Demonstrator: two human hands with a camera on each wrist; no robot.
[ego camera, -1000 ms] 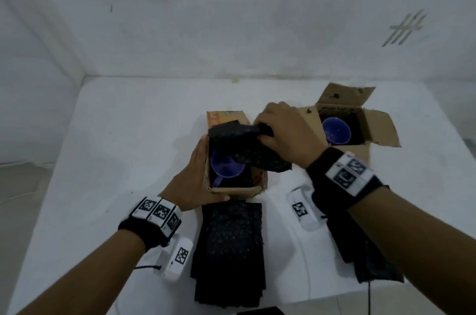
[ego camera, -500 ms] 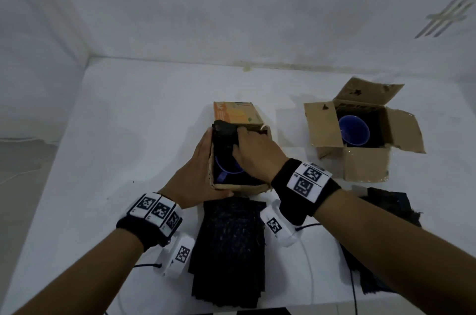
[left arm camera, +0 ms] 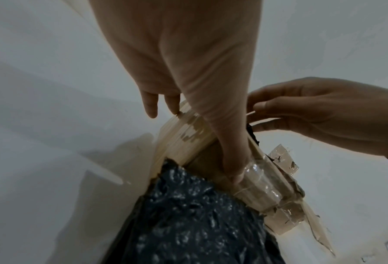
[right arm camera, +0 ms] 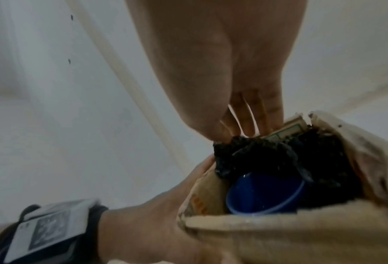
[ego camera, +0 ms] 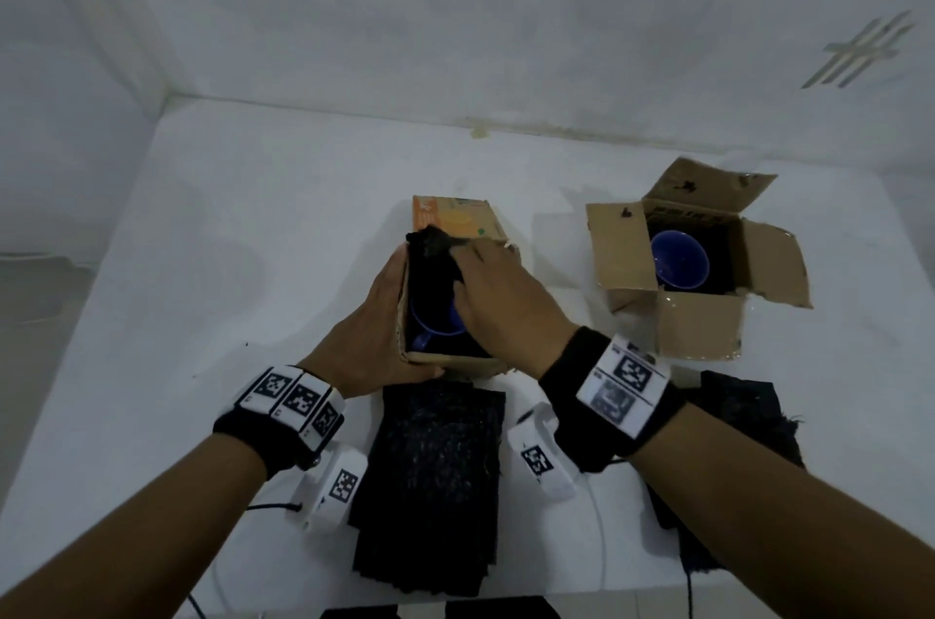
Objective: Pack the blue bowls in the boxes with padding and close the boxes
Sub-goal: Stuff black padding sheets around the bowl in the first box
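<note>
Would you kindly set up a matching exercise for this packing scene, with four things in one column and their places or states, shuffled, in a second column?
Things:
1. left hand
2. right hand
3. right-hand box
4. flat stack of black padding

Places or states:
A. lies on the table just in front of the near box
B. flaps spread open, a blue bowl showing inside
C. pushes a black padding piece down into the near box
D. steadies the near box from its outer side

Pairs: 1-D, 2-C, 3-B, 4-A
</note>
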